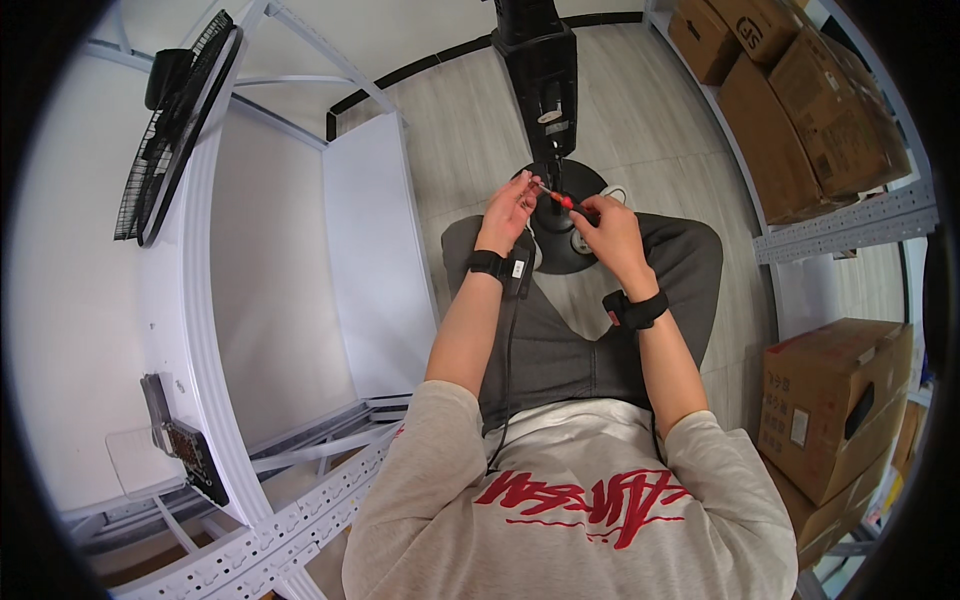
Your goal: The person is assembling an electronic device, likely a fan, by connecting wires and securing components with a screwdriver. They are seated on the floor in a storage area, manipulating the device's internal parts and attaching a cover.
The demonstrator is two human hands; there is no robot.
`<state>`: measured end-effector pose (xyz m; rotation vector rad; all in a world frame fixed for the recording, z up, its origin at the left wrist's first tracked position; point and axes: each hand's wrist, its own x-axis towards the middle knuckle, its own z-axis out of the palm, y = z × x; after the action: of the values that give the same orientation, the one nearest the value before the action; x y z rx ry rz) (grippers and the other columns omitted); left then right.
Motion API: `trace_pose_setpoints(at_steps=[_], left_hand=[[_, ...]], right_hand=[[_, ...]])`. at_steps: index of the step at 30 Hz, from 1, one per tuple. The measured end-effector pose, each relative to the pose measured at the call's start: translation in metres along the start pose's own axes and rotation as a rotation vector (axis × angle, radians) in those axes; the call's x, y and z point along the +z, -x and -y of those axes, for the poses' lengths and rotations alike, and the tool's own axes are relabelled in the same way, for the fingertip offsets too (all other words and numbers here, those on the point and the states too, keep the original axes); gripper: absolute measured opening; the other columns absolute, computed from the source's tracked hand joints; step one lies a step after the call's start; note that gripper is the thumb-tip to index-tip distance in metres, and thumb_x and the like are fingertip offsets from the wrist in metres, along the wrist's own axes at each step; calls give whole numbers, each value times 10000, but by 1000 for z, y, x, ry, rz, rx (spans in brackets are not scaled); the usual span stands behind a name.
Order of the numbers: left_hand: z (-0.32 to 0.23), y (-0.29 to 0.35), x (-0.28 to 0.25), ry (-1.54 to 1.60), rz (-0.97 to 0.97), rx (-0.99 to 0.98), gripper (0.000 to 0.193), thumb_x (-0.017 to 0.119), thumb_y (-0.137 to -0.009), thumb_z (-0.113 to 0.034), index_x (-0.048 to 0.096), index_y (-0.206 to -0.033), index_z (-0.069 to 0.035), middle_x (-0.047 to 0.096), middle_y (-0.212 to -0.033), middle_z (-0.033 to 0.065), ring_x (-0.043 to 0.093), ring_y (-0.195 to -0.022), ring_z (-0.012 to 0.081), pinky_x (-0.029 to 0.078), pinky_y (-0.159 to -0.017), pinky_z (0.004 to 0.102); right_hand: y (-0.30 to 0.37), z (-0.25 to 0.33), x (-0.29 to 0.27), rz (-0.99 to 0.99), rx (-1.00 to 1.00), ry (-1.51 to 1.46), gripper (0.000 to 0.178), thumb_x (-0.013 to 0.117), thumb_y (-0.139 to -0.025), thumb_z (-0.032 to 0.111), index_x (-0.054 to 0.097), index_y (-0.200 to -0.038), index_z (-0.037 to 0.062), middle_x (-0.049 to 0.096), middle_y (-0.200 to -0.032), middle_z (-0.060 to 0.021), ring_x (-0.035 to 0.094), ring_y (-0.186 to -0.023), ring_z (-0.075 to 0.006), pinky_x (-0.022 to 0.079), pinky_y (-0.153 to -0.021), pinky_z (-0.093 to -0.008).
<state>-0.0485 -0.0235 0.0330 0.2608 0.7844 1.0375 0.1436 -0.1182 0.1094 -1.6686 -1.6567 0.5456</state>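
Observation:
My right hand (612, 238) is closed round the handle of a red and black screwdriver (566, 202). Its thin shaft points left and up, to the fingertips of my left hand (508, 212). Those fingertips are pinched together by the tip; whatever they hold is too small to make out. Just beyond both hands rises a black upright stand (540, 80), its round black base (568, 258) on the floor between my knees. A light-coloured cable shows beside the base, partly hidden by my right hand.
To the left, a white metal shelf (195, 250) carries a black fan grille (180, 140) and a dark board-like part (197, 462). Brown cardboard boxes (815, 110) fill the rack at right, with a larger carton (835, 405) nearer me. Pale tiled floor (640, 100) surrounds the stand.

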Motion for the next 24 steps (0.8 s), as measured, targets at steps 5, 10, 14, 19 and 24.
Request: trace_pose_setpoints(at_steps=[5,10,14,19,24], left_hand=[[2,-4,-4,-103,55,27,196,684,-946,-137,628,-1090,-16,690,-981,86,638,-852,130,462,-637,201],[5,-7,0,-146,57,26,187,676,-947,-113,625,-1088,-1,693,-998,109,627,-810,142,465,-608,215],[7,-12,-5,-176,59,29,207,669,-951,-115,617,-1115,1,690,-992,101,626,-807,141,457,-603,216],[9,-16,-3,-177,61,72,265,639,-979,-165,598,-1163,20,678,-1005,106,618,-814,147,463,-617,225],[15,-19,10,-115,11,1,311,581,-1019,-282,622,-1112,12,677,-955,100,628,-836,163,435,-628,232]], right_hand=[[0,1,0,1,7,21,266,735,-835,226,689,-967,0,683,-895,-167,678,-822,-338,536,-734,-410],[0,0,0,-14,0,60,233,724,-840,220,684,-952,19,671,-903,-153,669,-819,-359,537,-719,-438],[3,8,4,-46,-45,137,223,727,-842,213,673,-950,26,664,-892,-144,668,-785,-362,539,-685,-435],[4,-4,11,-82,16,11,226,731,-845,220,674,-946,26,663,-888,-141,663,-782,-366,535,-685,-437],[6,-15,8,-125,70,-48,244,735,-843,224,686,-961,16,671,-880,-152,664,-786,-342,525,-692,-416]])
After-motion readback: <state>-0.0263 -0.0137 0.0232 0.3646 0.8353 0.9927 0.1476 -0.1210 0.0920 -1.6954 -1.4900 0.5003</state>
